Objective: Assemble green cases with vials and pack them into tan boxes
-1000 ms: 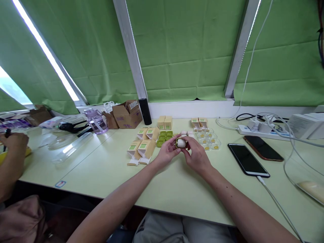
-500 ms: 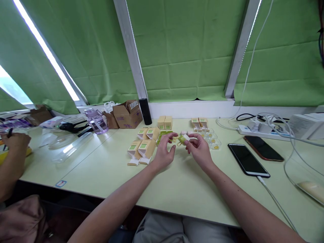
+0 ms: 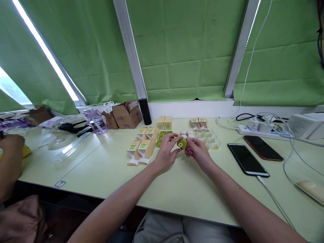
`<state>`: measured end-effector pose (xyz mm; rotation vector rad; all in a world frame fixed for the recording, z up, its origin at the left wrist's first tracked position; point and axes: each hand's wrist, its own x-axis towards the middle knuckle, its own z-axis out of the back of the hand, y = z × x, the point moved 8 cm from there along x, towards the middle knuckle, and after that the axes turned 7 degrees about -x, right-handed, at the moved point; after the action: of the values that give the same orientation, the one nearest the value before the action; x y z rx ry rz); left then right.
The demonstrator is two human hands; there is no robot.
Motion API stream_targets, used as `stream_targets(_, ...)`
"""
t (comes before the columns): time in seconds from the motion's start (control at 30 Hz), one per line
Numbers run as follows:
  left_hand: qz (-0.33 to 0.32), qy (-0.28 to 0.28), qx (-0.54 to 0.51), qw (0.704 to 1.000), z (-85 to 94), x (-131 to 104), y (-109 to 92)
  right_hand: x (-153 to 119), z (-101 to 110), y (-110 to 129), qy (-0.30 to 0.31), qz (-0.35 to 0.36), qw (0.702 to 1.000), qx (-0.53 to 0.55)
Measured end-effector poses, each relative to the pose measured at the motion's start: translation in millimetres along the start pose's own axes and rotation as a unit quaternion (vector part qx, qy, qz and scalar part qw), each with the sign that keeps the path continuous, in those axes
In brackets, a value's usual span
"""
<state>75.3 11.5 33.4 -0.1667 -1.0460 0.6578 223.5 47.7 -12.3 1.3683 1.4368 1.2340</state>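
A small green rounded piece [image 3: 181, 143] with a pale ring-like mark on its face is held up above the table between my hands. My left hand [image 3: 167, 150] grips its left edge between thumb and fingers. From the other side, my right hand [image 3: 198, 150] pinches its right edge. Just behind my left fingers lie several green pieces [image 3: 162, 135] in rows, partly covered by the hand. Beyond my right hand is a clear tray [image 3: 215, 141] of round cups with yellow spots. Small whitish pieces [image 3: 190, 134] sit between these groups.
Several small cream boxes [image 3: 146, 152] with green windows stand left of my hands, some with flaps open. More cream boxes [image 3: 164, 122] stand behind. Phones [image 3: 248, 160], cables and a power strip [image 3: 265, 132] are on the right. At far left is another person's hand [image 3: 12, 143].
The piece has turned: its green face with the mark now shows, where green and white sides and a loop showed before. My left hand has moved right and closed onto it.
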Motion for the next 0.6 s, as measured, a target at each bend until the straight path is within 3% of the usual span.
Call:
stream_targets(0.27,0.058,-0.016,-0.074,0.995,-0.4,-0.3,12.6,0.1,0.8,-1.5,0.019,0.003,0.999,-0.029)
stream_targets(0.4,0.150,-0.039,-0.146,0.977,-1.6,-0.6,24.6,-1.3,9.9,13.0,-0.016,0.068,0.977,-0.199)
stream_targets(0.47,0.211,-0.055,-0.180,0.959,-1.2,-1.6,32.6,-5.6,18.7,30.8,-0.077,0.137,0.914,-0.374)
stream_targets(0.53,0.269,-0.065,-0.214,0.937,-1.1,-3.1,40.4,-11.8,28.3,49.1,-0.158,0.188,0.802,-0.544)
stream_targets(0.6,0.311,-0.065,-0.250,0.915,-2.4,-4.2,46.7,-15.3,32.6,60.6,-0.188,0.235,0.703,-0.644)
